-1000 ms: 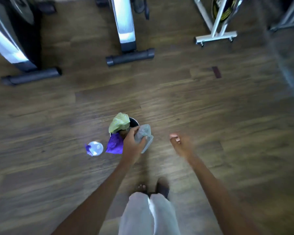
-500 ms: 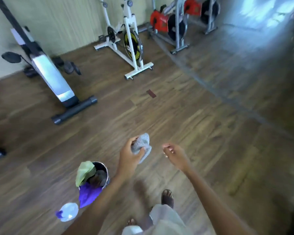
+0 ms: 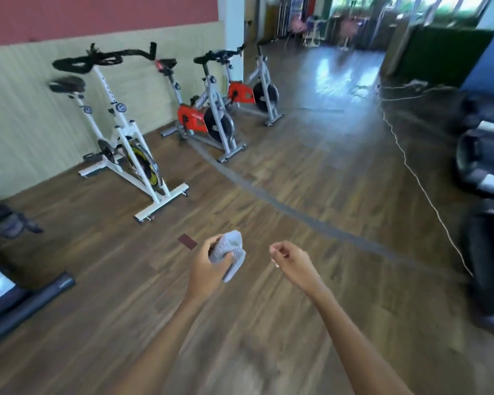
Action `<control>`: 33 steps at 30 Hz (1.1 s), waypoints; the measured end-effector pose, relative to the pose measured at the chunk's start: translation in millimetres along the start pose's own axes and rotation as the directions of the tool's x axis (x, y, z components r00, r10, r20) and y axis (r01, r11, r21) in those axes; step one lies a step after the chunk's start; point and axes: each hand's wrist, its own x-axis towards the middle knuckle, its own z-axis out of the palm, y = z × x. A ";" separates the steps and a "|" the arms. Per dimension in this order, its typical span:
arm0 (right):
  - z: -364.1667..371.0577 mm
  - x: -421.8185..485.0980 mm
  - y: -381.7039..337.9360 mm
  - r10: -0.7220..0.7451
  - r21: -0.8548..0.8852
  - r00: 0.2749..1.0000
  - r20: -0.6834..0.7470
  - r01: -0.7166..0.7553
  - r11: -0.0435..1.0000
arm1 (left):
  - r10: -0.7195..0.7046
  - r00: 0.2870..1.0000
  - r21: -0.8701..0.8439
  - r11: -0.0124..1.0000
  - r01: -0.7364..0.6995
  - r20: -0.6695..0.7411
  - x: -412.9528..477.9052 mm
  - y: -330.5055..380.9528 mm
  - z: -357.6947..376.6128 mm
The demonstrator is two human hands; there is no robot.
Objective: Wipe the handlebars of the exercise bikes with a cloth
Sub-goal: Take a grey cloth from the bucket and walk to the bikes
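A: Where's the cloth [image 3: 230, 248]?
B: Bunched in your left grip [image 3: 208, 269], corner dangling; right grip [image 3: 293, 262] loosely curled, empty. Handlebars [image 3: 103, 59] stand well apart, ahead-left. The floor cable [image 3: 419, 183] could trip you.

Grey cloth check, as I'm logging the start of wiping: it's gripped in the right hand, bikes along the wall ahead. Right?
No. The head view shows the grey cloth gripped in the left hand; the right hand holds nothing. The bikes do stand along the wall ahead.
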 end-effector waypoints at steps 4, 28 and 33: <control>-57.0 75.1 12.9 -0.012 0.016 0.999 -0.042 0.013 1.000 | -0.004 1.000 -0.006 1.000 0.004 0.023 69.6 19.4 59.7; -406.9 593.9 137.9 0.043 0.135 0.958 -0.284 -0.004 0.991 | 0.128 0.974 -0.077 0.990 -0.115 0.188 574.6 116.6 512.9; -492.1 710.7 187.9 0.033 0.162 0.959 -0.281 0.014 0.987 | 0.100 0.976 -0.083 0.993 -0.085 0.194 662.6 128.5 636.8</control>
